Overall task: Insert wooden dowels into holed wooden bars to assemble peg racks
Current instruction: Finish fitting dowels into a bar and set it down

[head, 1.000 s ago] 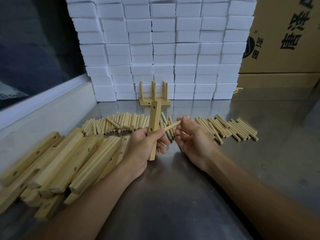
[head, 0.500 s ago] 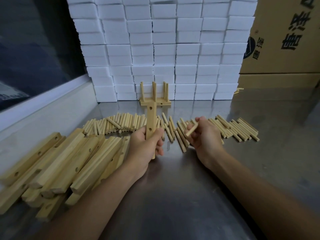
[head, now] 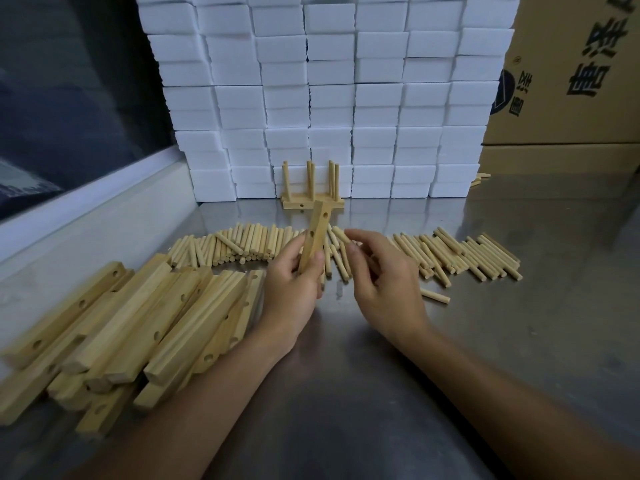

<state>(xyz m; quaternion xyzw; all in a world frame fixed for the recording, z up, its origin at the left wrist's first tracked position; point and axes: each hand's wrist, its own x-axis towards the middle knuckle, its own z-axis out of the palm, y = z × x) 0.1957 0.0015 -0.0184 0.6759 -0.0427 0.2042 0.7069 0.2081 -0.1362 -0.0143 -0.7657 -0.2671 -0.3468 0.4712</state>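
**One bar held up, a dowel at the fingertips**

The person's left hand (head: 294,282) holds a holed wooden bar (head: 314,237) nearly upright over the steel worktop (head: 346,393), fingers wrapped closed around its lower end, thumb on the near face. The bar leans slightly toward one o'clock, and two holes show in the face turned to the camera. No dowel is seated in it that I can see.

The right hand (head: 384,282) sits just beside the bar at three o'clock, fingers loosely curled, with a single dowel (head: 341,233) pinched at the fingertips. The dowel's free end points toward the bar and lies close to it (whether it touches, I cannot tell).

On the worktop at twelve o'clock from the hands, a long row of loose dowels (head: 242,242) runs left to right, continuing on the right as a second spread (head: 467,254). One stray dowel (head: 434,295) lies alone at three o'clock of the right wrist. At nine o'clock, a heap of holed bars (head: 138,323) is stacked crosswise.

Further back at twelve o'clock stands a finished peg rack (head: 311,199), its pegs upright, set against a wall of white foam blocks (head: 332,98). A cardboard box (head: 571,81) with printed characters sits at two o'clock.
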